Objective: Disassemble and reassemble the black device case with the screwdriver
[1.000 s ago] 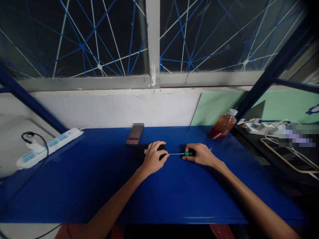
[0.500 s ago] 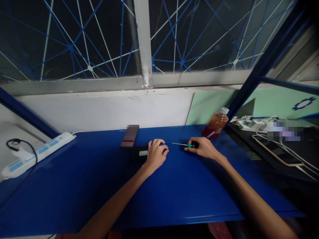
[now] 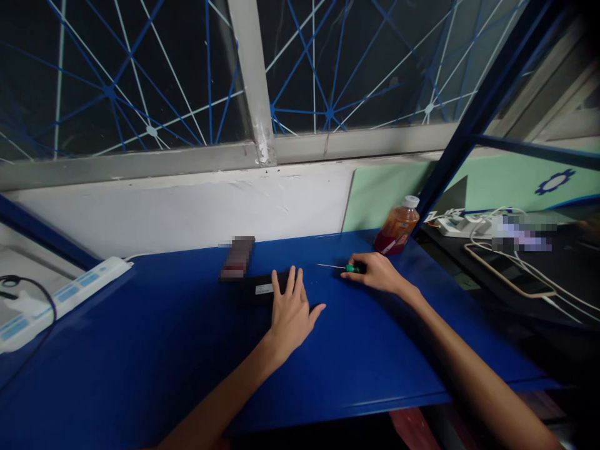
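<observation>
Box (image 3: 263,290) on table (image 3: 347,350), between power strip (image 3: 77,292) left and bottle (image 3: 397,227) right

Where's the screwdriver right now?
Right of centre in the head view: the screwdriver is in the right hand, pointing left, with the bottle behind and to its right.

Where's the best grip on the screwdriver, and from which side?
Probably hold the screwdriver by its green handle, coming from the right. The handle is thicker than the thin shaft, which points left, away from that approach. The right hand has it there.
</observation>
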`<state>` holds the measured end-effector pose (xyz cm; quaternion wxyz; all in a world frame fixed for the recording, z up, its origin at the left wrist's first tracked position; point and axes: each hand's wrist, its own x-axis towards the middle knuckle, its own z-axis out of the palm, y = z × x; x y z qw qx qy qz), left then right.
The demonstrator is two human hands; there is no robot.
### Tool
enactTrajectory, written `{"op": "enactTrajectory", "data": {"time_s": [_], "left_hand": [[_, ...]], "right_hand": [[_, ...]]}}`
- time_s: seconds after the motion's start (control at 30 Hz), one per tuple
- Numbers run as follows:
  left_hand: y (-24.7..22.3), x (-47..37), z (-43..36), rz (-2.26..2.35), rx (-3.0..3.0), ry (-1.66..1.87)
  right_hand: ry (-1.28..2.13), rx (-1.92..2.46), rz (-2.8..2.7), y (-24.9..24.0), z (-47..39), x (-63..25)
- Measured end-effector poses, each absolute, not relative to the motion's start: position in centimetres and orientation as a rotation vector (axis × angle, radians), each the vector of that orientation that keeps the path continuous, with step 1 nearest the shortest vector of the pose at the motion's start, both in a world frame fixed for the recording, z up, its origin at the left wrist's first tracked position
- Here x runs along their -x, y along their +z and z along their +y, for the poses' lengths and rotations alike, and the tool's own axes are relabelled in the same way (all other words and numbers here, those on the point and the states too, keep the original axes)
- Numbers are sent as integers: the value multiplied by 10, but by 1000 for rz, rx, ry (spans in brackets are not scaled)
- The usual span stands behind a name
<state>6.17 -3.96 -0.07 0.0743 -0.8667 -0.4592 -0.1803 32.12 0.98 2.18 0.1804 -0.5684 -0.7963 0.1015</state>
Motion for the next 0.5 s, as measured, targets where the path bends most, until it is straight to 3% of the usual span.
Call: {"op": "enactTrajectory", "data": {"time_s": [0.5], "left_hand": [[-8,-76,-35,-1458,2589,-458]], "right_hand": [[309,1590,-2263,28,7,-320]]}}
